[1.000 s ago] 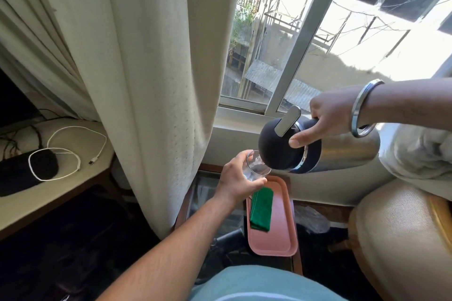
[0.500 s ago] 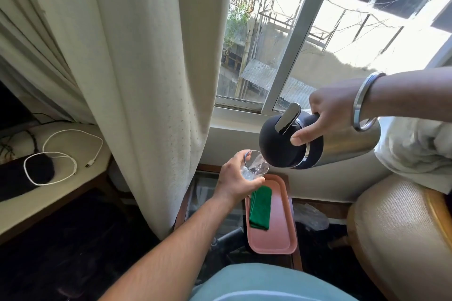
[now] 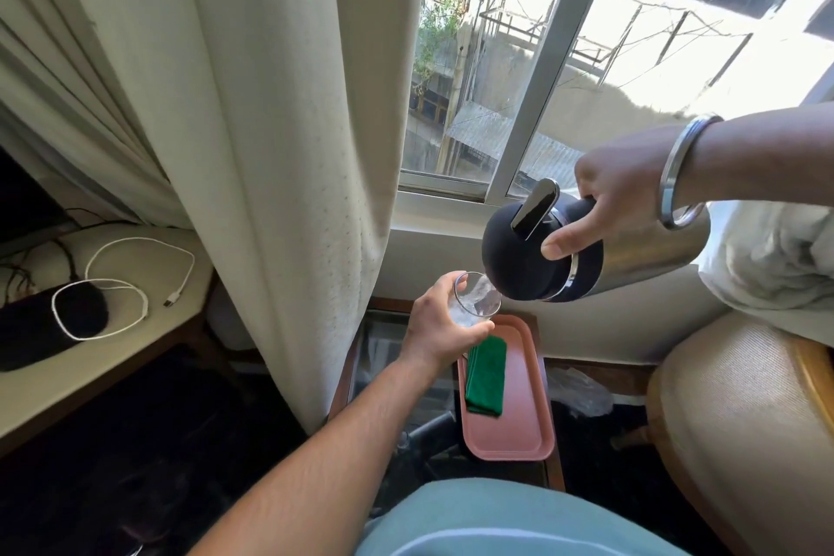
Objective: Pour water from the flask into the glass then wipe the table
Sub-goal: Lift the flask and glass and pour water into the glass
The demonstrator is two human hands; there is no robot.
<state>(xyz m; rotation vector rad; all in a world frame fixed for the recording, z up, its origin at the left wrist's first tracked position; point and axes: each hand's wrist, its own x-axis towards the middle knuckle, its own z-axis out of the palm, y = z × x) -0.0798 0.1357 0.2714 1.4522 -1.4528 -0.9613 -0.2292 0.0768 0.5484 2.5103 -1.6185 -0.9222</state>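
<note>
little has shifted since the earlier frames: both hands and the view have drifted only slightly, and the flask (image 3: 586, 255) keeps its near-horizontal tilt with its dark cap end low over the glass (image 3: 476, 300). the right hand (image 3: 618, 199) is wrapped closed around the flask where the dark top meets the steel body, thumb pressed on the front of the cap just below the silver lever (image 3: 535, 208); that hold near the neck probably gives control over the tilt, though whether the lever is being pressed cannot be told. a metal bangle (image 3: 681, 172) sits on that wrist. the left hand (image 3: 444, 325) is closed around the glass from its left side and underneath, fingers curled about the wall, holding it in the air just under the spout so the rim nearly meets the cap. the glass leans a little toward the flask, likely to catch the stream cleanly. some water seems to lie in its bottom, but a falling stream is not clear enough to confirm. below the glass a pink tray (image 3: 519, 433) rests on the small glass-topped table (image 3: 392, 357), with a folded green cloth (image 3: 485, 375) lying on it, untouched and ready for wiping. the pour appears to be underway, with the wiping not yet begun. a pale curtain (image 3: 271, 126) hangs just left of the table.
</note>
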